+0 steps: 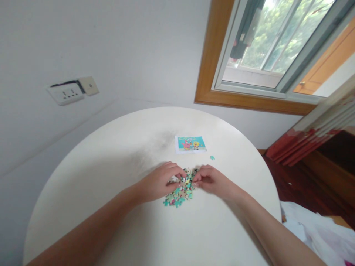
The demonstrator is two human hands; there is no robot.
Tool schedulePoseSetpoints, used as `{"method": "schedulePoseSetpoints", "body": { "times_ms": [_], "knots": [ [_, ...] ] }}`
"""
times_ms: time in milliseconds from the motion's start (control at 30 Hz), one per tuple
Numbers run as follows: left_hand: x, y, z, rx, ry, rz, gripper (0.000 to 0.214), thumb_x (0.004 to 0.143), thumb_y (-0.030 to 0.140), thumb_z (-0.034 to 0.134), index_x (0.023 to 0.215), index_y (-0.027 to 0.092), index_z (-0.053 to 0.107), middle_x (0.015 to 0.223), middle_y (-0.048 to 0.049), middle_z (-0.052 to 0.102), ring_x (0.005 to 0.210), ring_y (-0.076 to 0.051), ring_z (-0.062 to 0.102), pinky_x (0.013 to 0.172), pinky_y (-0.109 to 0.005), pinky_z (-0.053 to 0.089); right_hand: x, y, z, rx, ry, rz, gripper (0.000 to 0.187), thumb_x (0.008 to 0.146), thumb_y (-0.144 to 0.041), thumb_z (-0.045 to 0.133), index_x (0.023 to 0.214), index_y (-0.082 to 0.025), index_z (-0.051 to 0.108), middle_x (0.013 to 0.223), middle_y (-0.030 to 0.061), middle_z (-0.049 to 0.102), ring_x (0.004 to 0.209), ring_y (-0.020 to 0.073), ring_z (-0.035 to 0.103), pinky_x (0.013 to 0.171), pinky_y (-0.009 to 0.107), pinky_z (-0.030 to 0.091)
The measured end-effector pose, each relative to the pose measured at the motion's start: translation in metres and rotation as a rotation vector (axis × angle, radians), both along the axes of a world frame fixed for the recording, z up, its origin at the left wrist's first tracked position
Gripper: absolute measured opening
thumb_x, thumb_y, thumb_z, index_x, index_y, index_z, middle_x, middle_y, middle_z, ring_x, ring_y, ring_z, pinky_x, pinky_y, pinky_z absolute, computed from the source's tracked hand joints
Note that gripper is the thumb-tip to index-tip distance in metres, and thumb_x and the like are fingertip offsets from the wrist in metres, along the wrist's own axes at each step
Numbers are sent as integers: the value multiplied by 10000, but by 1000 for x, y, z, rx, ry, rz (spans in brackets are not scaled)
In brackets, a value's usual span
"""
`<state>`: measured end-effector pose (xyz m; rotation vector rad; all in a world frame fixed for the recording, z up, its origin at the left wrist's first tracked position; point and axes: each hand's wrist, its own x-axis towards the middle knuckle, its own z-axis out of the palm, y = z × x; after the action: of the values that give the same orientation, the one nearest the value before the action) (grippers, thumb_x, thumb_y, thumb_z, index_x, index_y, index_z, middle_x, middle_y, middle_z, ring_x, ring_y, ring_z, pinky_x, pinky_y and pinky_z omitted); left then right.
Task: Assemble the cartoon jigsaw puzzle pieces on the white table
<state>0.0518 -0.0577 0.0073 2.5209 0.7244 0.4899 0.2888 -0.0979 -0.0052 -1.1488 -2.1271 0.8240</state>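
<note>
A small heap of loose jigsaw pieces [179, 193], mostly teal and yellow, lies near the middle of a round cream table [111, 173]. My left hand [160, 181] rests on the heap's left side with its fingers curled down onto the pieces. My right hand [212, 180] meets it from the right, fingertips pinched together over pieces at the top of the heap. What each hand grips is too small to make out. A single teal piece [212, 157] lies apart, behind my right hand.
A small cartoon picture card [190, 144] lies flat behind the heap. The table stands against a white wall with a socket plate [66, 94]. A wood-framed window [266, 55] is at the upper right. White cloth [318, 229] lies at the lower right.
</note>
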Motion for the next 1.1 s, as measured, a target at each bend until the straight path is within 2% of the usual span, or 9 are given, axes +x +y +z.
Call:
{"method": "schedulePoseSetpoints", "body": {
  "times_ms": [133, 233, 367, 467, 633, 733, 867, 1033, 1100],
  "knots": [
    [0, 0, 0, 1, 19, -8, 152, 841, 171, 566, 982, 206, 610, 957, -25, 634, 952, -197, 551, 887, -310, 391, -5, -3, -5, 60, -37, -84, 77, 751, -269, 732, 727, -202, 702, 690, 8, 629, 739, 153, 559, 728, 282, 416],
    [-1, 0, 1, -9, 28, -5, 166, 845, 160, 560, 993, 214, 612, 954, -23, 637, 955, -198, 550, 879, -309, 393, 1, 1, -1, 53, -3, -136, 91, 784, -266, 684, 720, -203, 696, 720, 15, 639, 754, 153, 574, 736, 282, 427],
    [-1, 0, 2, -22, 32, -6, 172, 861, 172, 561, 1020, 217, 608, 990, -25, 636, 976, -197, 550, 890, -308, 387, 36, 19, 1, 114, -39, -440, 167, 826, -300, 600, 742, -191, 693, 745, 40, 653, 708, 160, 567, 675, 277, 430],
    [-2, 0, 1, -19, 39, -15, 171, 867, 179, 558, 1027, 213, 607, 993, -30, 630, 981, -198, 547, 894, -308, 384, 64, 32, -3, 159, -192, -673, 197, 832, -320, 585, 749, -188, 705, 774, 57, 660, 717, 175, 569, 700, 295, 424],
    [-3, 1, -1, -12, 39, -9, 157, 891, 229, 549, 1036, 216, 609, 994, -38, 628, 977, -202, 547, 886, -307, 394, 72, 36, -7, 93, -471, -888, 245, 856, -384, 553, 796, -220, 725, 881, 77, 669, 829, 227, 575, 677, 311, 378],
    [-4, 2, -3, -9, 37, -12, 166, 900, 250, 546, 1049, 218, 610, 1008, -43, 628, 987, -203, 547, 893, -309, 397, 64, 34, -8, 96, -578, -947, 274, 873, -413, 528, 808, -228, 721, 932, 88, 669, 901, 269, 560, 673, 331, 355],
    [-3, 2, -3, -25, 23, -7, 173, 900, 242, 538, 1051, 220, 617, 1011, -42, 635, 985, -196, 556, 895, -305, 401, 63, 33, -11, 146, -621, -957, 263, 885, -400, 527, 839, -213, 706, 934, 101, 663, 907, 268, 548, 679, 334, 345],
    [-13, 11, 2, -67, -28, 60, 202, 921, 273, 476, 1035, 202, 626, 998, -47, 641, 956, -180, 584, 886, -288, 422, 66, 33, -10, 270, -539, -935, 169, 872, -325, 558, 848, -207, 676, 910, 88, 653, 873, 248, 535, 697, 337, 349],
    [-22, 17, 7, -94, -20, 117, 233, 927, 315, 466, 1042, 199, 632, 947, -41, 632, 885, -170, 598, 828, -271, 445, 61, 31, -6, 339, -445, -874, 159, 877, -300, 548, 850, -196, 664, 879, 79, 647, 844, 232, 536, 721, 344, 364]
  ]
}}
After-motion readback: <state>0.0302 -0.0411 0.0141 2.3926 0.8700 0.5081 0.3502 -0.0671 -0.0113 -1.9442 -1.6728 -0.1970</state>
